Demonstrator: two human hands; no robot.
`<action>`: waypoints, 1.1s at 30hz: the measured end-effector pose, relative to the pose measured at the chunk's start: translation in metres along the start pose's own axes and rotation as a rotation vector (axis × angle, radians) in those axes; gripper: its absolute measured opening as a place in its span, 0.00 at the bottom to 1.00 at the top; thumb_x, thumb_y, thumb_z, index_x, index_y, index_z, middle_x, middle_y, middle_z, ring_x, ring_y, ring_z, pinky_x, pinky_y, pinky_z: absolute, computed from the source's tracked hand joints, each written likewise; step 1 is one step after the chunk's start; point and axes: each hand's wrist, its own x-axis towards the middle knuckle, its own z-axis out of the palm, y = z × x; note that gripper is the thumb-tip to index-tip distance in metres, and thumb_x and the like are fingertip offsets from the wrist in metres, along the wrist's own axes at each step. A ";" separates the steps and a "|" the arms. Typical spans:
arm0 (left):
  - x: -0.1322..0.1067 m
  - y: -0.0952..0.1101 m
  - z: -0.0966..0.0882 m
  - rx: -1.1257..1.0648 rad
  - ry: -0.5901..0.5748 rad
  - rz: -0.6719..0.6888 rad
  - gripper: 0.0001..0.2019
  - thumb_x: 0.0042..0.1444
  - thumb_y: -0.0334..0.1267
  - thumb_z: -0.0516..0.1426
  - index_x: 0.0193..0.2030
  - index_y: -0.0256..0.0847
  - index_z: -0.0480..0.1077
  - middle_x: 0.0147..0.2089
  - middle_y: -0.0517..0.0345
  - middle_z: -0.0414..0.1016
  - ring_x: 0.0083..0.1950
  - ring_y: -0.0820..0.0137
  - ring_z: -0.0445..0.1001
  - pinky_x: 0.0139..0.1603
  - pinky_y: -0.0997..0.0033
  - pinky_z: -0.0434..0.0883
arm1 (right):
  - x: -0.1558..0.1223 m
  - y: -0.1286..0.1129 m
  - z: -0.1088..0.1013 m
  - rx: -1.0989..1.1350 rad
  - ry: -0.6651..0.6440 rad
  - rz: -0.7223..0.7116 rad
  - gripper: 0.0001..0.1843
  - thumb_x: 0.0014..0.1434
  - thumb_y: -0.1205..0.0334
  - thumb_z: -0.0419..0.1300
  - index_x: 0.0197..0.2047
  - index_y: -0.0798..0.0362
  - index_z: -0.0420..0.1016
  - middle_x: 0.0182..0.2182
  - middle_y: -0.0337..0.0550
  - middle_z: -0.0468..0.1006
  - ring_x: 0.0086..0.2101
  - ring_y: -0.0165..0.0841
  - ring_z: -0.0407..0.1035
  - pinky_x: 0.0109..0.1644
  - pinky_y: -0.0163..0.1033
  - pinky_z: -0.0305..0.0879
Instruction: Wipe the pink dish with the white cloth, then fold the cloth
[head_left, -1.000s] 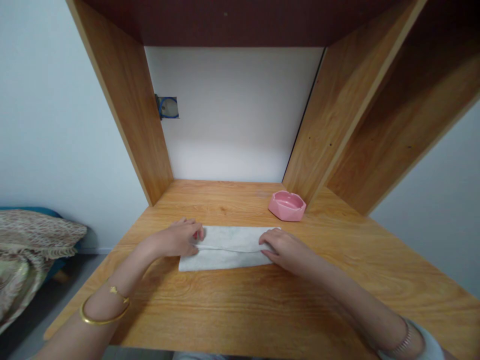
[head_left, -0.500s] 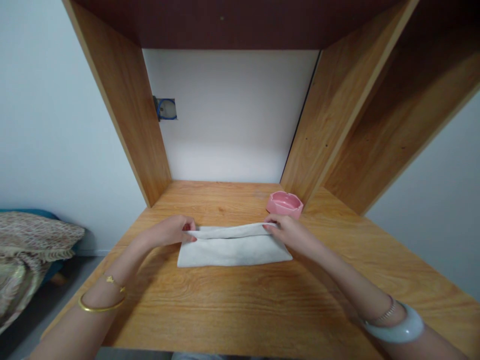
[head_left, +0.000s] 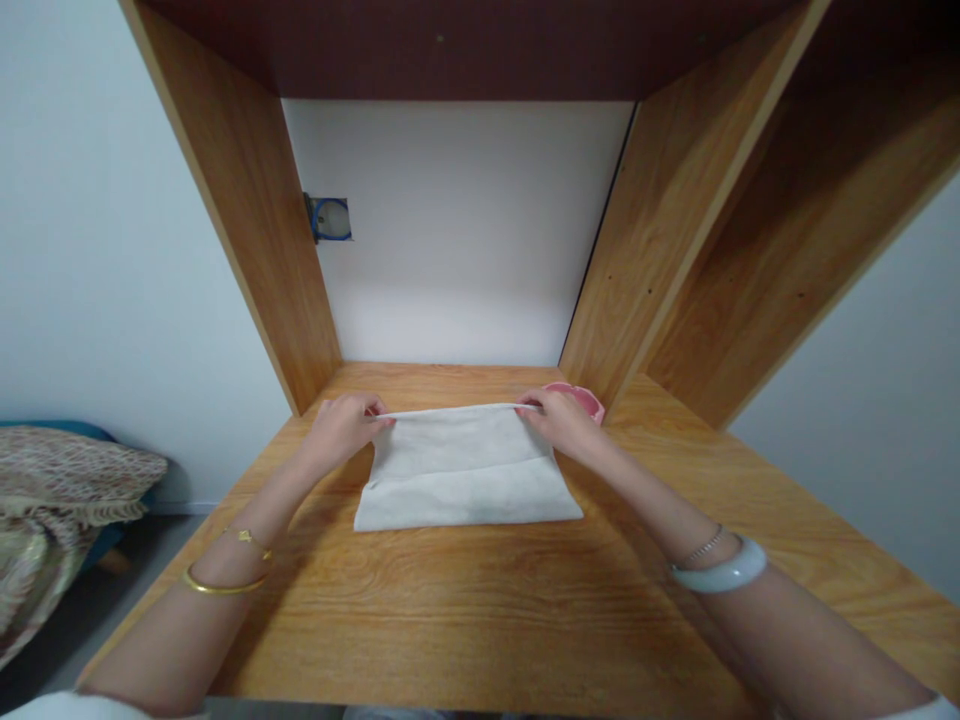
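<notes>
A white cloth lies on the wooden desk, its near edge flat on the wood and its far edge raised. My left hand pinches the far left corner between thumb and fingers. At the far right corner, my right hand grips the same edge, which is pulled straight between both hands. A crease runs across the middle of the cloth. Just behind my right hand stands a pink ashtray-like dish, partly hidden by that hand.
Wooden side panels and a dark shelf overhead frame the white back panel. A square cutout with blue wire is at its left. To the left, a patterned throw covers blue furniture.
Both hands have moved away from me, drawing the upper layer of the cloth back so it spreads further. My right hand now covers more of the pink dish.
</notes>
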 end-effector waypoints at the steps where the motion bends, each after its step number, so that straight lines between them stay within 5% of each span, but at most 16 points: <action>1: 0.000 0.002 -0.002 0.038 0.068 0.019 0.09 0.53 0.42 0.52 0.32 0.40 0.69 0.35 0.54 0.74 0.38 0.63 0.69 0.38 0.68 0.59 | 0.000 0.000 -0.001 -0.009 0.021 -0.009 0.10 0.57 0.65 0.52 0.34 0.52 0.75 0.35 0.44 0.79 0.37 0.35 0.71 0.37 0.35 0.60; 6: -0.007 0.006 -0.007 -0.057 0.165 0.263 0.04 0.55 0.34 0.50 0.35 0.40 0.66 0.36 0.57 0.70 0.40 0.68 0.66 0.41 0.69 0.61 | -0.011 0.002 -0.008 -0.039 0.122 -0.095 0.08 0.56 0.65 0.53 0.33 0.52 0.74 0.31 0.42 0.79 0.35 0.35 0.71 0.37 0.36 0.60; 10: -0.020 0.006 -0.006 -0.034 -0.052 0.404 0.12 0.54 0.28 0.47 0.30 0.42 0.70 0.37 0.58 0.66 0.41 0.70 0.65 0.42 0.69 0.59 | -0.025 0.007 -0.006 0.014 0.098 -0.148 0.07 0.55 0.65 0.54 0.31 0.53 0.73 0.31 0.44 0.78 0.35 0.37 0.71 0.39 0.39 0.61; 13: -0.030 0.011 -0.003 0.132 -0.188 0.392 0.12 0.52 0.28 0.50 0.30 0.44 0.73 0.39 0.57 0.65 0.43 0.67 0.64 0.44 0.66 0.57 | -0.031 0.009 -0.002 0.025 0.070 -0.178 0.07 0.55 0.65 0.54 0.31 0.54 0.73 0.32 0.45 0.78 0.36 0.38 0.71 0.41 0.41 0.61; 18: -0.036 0.019 0.003 0.282 -0.230 0.358 0.09 0.48 0.41 0.57 0.36 0.43 0.73 0.41 0.54 0.66 0.45 0.63 0.64 0.44 0.64 0.57 | -0.034 0.007 0.002 0.033 0.053 -0.206 0.07 0.56 0.66 0.53 0.31 0.53 0.73 0.32 0.45 0.78 0.35 0.37 0.71 0.40 0.40 0.62; 21: -0.033 0.021 0.005 0.325 -0.253 0.366 0.05 0.49 0.38 0.56 0.31 0.42 0.72 0.39 0.55 0.67 0.43 0.64 0.64 0.42 0.65 0.56 | -0.034 0.005 0.001 0.026 0.056 -0.198 0.07 0.56 0.67 0.54 0.32 0.53 0.73 0.32 0.45 0.78 0.36 0.38 0.71 0.40 0.41 0.61; 33: -0.027 0.028 0.012 0.649 0.084 0.378 0.06 0.50 0.36 0.58 0.35 0.37 0.69 0.40 0.49 0.67 0.42 0.61 0.65 0.42 0.61 0.56 | -0.038 0.007 0.003 0.027 0.074 -0.194 0.06 0.55 0.67 0.55 0.30 0.52 0.73 0.31 0.43 0.78 0.35 0.36 0.71 0.40 0.40 0.60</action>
